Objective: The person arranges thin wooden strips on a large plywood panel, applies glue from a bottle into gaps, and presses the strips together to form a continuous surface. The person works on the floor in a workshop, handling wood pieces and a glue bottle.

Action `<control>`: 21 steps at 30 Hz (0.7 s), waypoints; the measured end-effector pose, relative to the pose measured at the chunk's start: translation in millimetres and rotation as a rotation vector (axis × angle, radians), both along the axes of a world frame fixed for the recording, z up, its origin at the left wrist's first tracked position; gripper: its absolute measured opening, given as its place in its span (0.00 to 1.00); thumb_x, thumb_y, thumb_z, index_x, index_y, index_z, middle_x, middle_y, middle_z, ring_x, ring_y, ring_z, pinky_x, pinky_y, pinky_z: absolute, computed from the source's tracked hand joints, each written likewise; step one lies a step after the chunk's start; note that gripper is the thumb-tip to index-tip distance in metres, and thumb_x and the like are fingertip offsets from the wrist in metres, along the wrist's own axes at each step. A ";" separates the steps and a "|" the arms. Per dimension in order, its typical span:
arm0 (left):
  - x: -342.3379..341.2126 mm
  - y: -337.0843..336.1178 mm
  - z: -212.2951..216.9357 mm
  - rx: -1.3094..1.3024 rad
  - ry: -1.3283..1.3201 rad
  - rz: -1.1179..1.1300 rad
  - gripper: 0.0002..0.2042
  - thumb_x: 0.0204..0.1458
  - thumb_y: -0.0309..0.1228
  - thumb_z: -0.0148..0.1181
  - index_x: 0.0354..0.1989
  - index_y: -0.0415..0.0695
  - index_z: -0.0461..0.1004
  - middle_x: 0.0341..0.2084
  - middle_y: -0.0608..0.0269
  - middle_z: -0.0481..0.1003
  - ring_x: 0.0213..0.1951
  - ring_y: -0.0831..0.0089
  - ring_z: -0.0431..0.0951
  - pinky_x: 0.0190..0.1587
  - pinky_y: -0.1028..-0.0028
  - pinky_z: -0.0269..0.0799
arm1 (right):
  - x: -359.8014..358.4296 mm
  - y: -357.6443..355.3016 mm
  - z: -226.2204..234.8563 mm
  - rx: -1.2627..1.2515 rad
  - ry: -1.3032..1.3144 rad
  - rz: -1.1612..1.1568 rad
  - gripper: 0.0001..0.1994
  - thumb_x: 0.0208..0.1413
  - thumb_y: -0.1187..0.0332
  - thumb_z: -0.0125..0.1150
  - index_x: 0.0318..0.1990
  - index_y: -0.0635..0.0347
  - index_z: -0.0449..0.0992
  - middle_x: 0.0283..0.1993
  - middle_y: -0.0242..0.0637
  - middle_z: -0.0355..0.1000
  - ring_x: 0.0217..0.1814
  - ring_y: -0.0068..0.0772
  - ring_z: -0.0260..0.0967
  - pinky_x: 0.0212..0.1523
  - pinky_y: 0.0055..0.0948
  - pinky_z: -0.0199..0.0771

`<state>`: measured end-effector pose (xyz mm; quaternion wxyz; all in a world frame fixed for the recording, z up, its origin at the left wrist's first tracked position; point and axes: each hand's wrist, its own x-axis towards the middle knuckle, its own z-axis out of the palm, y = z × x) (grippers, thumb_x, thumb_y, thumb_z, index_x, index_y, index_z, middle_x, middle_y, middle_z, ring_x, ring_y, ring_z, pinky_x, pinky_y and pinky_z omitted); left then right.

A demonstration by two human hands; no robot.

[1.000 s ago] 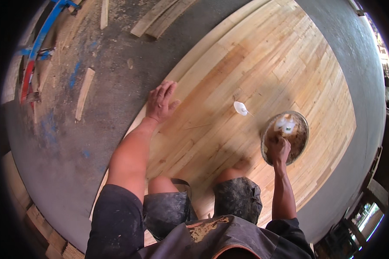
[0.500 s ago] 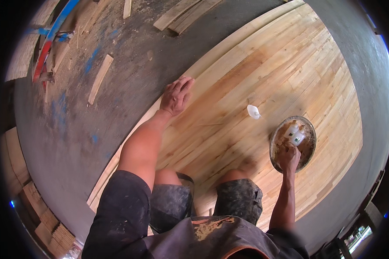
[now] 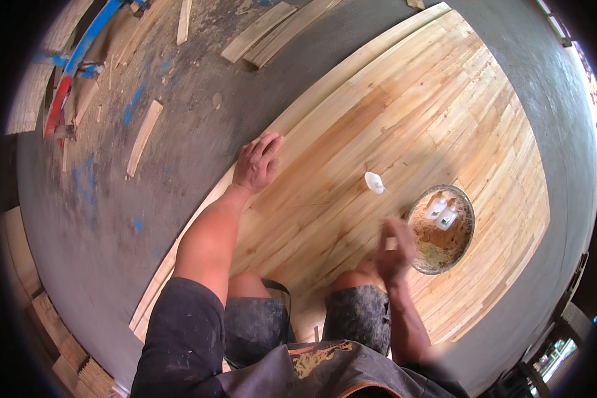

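Note:
My left hand [image 3: 258, 161] lies on the left edge of a large panel of joined wooden strips [image 3: 338, 172], its fingers stretched out and nothing in them. Over the panel, just left of a round bowl [image 3: 471, 235], is my right hand [image 3: 396, 252]. It is blurred, with fingers and thumb curled toward each other; whatever they hold is too small or smeared to make out. Brown sawdust-like powder [image 3: 438, 240] fills the bowl, and two small white plastic bottles [image 3: 446, 217] lie on it. Left of the bowl, a small white translucent bottle [image 3: 374, 182] lies on the panel.
The panel rests on a grey surface [image 3: 199, 99]. Loose wood strips [image 3: 272, 32] and a short stick [image 3: 144, 138] lie on it among shavings. A blue and red metal bar [image 3: 79, 53] stands at the upper left. Stacked wood [image 3: 60, 331] is at the lower left.
My right hand has come out of the bowl and moved left over the panel. My left hand stays on the panel edge. The whole view has shifted slightly.

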<state>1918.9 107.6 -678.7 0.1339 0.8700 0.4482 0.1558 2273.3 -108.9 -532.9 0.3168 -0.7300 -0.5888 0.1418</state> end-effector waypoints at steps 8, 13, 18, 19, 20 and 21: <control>3.2 0.9 0.1 -0.007 0.013 -0.010 0.30 0.64 0.35 0.61 0.77 0.48 0.72 0.73 0.58 0.72 0.76 0.53 0.70 0.71 0.53 0.68 | -77.4 34.8 -85.1 -0.198 -0.120 0.373 0.33 0.67 0.62 0.68 0.74 0.70 0.71 0.83 0.56 0.63 0.87 0.61 0.57 0.84 0.56 0.58; 19.4 9.8 13.4 -0.084 0.065 0.039 0.30 0.69 0.40 0.60 0.78 0.44 0.71 0.72 0.53 0.72 0.71 0.48 0.72 0.70 0.51 0.67 | -75.3 25.4 -92.2 -0.235 -0.215 0.398 0.36 0.68 0.54 0.67 0.78 0.65 0.69 0.86 0.51 0.59 0.90 0.56 0.53 0.86 0.55 0.52; 97.3 61.0 17.1 0.030 -0.005 0.108 0.36 0.63 0.45 0.65 0.79 0.44 0.68 0.69 0.51 0.72 0.68 0.50 0.73 0.67 0.51 0.68 | -73.0 32.4 -102.1 -0.190 -0.245 0.387 0.33 0.68 0.54 0.66 0.76 0.60 0.73 0.86 0.45 0.61 0.89 0.49 0.56 0.85 0.53 0.55; 113.6 68.7 16.3 0.074 0.041 0.081 0.37 0.63 0.47 0.64 0.79 0.45 0.68 0.69 0.52 0.72 0.68 0.50 0.72 0.67 0.50 0.67 | -71.9 34.8 -105.0 -0.187 -0.222 0.378 0.32 0.68 0.54 0.66 0.76 0.59 0.73 0.86 0.44 0.62 0.89 0.48 0.57 0.85 0.52 0.56; 126.2 74.2 16.2 0.094 0.095 0.075 0.37 0.64 0.49 0.63 0.80 0.45 0.68 0.70 0.53 0.71 0.69 0.50 0.71 0.68 0.50 0.67 | -69.7 37.1 -108.2 -0.112 -0.185 0.339 0.32 0.68 0.54 0.66 0.75 0.58 0.74 0.86 0.43 0.62 0.88 0.47 0.58 0.84 0.52 0.57; 134.7 80.6 15.5 0.112 0.165 0.041 0.38 0.65 0.51 0.63 0.80 0.45 0.67 0.70 0.53 0.71 0.70 0.50 0.70 0.68 0.49 0.66 | -68.5 38.1 -111.2 -0.182 -0.235 0.377 0.31 0.68 0.54 0.66 0.75 0.58 0.75 0.85 0.42 0.62 0.88 0.46 0.59 0.83 0.51 0.58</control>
